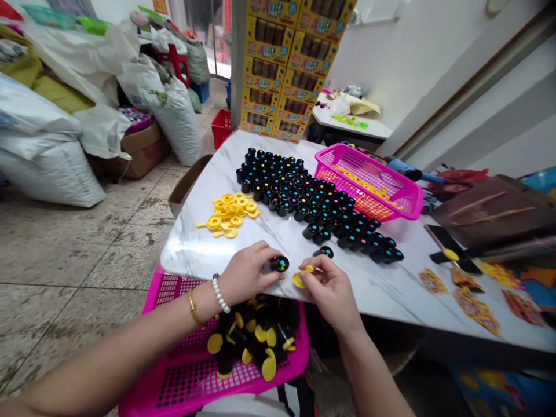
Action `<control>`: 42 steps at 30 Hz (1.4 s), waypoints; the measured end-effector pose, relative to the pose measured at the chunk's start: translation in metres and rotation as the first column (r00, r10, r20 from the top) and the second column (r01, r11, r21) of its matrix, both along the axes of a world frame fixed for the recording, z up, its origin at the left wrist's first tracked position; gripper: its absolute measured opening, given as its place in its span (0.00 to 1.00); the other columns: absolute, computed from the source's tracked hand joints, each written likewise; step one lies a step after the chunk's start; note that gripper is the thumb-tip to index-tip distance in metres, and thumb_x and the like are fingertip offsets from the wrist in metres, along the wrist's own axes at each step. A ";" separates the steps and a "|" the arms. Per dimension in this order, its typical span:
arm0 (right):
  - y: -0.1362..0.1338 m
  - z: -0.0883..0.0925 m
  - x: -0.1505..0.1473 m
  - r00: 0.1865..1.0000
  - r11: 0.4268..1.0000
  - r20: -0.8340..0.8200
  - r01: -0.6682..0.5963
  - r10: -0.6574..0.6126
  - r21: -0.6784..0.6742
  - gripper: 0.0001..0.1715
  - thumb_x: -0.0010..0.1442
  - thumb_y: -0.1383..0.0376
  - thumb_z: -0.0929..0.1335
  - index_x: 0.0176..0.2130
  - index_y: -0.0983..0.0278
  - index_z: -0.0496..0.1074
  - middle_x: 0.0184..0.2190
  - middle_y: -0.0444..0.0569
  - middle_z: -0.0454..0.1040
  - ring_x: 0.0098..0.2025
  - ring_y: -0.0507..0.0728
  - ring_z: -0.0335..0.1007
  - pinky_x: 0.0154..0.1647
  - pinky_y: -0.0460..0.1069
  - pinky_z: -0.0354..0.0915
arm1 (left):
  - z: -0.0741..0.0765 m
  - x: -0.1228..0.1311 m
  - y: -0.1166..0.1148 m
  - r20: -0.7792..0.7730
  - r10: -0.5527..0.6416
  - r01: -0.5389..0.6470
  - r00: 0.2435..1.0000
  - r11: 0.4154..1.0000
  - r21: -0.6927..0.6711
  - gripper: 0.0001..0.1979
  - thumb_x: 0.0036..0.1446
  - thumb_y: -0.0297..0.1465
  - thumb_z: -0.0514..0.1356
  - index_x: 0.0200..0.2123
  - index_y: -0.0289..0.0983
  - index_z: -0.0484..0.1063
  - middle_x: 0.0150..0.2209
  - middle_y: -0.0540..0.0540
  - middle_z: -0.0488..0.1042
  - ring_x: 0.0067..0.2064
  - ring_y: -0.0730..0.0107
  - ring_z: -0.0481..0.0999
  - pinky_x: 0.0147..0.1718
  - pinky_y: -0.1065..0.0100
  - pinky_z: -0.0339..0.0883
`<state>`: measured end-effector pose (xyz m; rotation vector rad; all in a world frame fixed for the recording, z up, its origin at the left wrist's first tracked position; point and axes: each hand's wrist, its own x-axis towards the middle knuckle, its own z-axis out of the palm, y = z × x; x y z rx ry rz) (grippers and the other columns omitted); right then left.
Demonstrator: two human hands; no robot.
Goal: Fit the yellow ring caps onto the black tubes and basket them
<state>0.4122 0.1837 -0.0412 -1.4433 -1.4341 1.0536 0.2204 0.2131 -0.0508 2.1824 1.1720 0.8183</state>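
My left hand, with a pearl bracelet at its wrist, is closed round a small black cylinder whose open end shows blue and yellow dots. Between the thumb and fingers of my right hand is a yellow cap with a small tab. One black cylinder lies tilted just beyond that hand. Rows of black cylinders with coloured dots inside stand across the marble-patterned table. To their left lies a pile of yellow ring-shaped pieces.
Below the table edge, a pink basket holds black cylinders with yellow caps. Another pink basket with yellow pieces stands behind the rows. Stacked yellow boxes rise at the back. Small packets lie at right; white sacks fill the left.
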 end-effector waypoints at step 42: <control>0.029 0.005 -0.018 0.988 0.977 -0.106 -0.132 0.116 -0.165 0.17 0.55 0.54 0.71 0.30 0.65 0.68 0.11 0.38 0.66 0.10 0.46 0.57 0.11 0.40 0.54 | -0.004 -0.003 -0.002 -0.095 -0.017 0.017 0.995 1.000 0.000 0.10 0.56 0.38 0.62 0.39 0.40 0.73 0.34 0.50 0.68 0.36 0.70 0.71 0.35 0.71 0.63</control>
